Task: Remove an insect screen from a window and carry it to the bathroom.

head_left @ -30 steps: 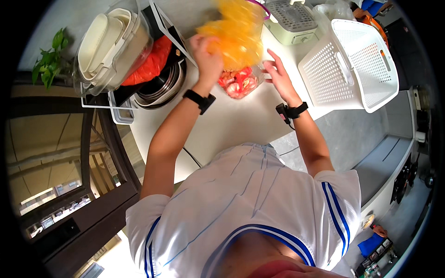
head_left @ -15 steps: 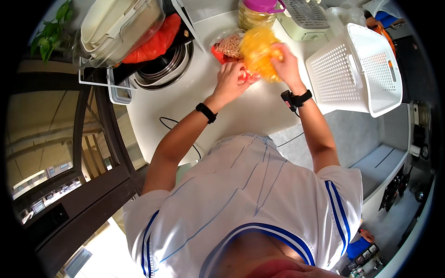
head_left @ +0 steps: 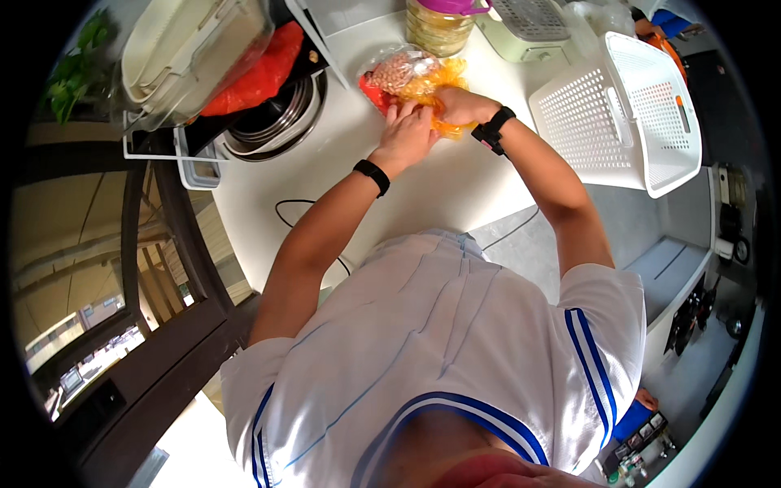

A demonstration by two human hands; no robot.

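A clear and red plastic bag of peanuts lies toward the back of the white table. Against its right side is a crumpled yellow plastic bag, partly spread over the peanuts. My left hand is at the near edge of the red bag, its fingers bent and closed on the plastic. Beside it, my right hand is closed round the yellow bag, and a yellow end hangs out below. Both sets of fingertips are partly hidden by the plastic.
A jar with a purple lid stands behind the bags, next to a pale green box. At right is a white perforated basket. On the left a rack holds metal bowls and clear containers. A black cable crosses the table.
My right hand has brought the yellow bag down and left, from a raised blur to lying against the peanuts. My left hand has shifted slightly, staying at the red bag's near side.
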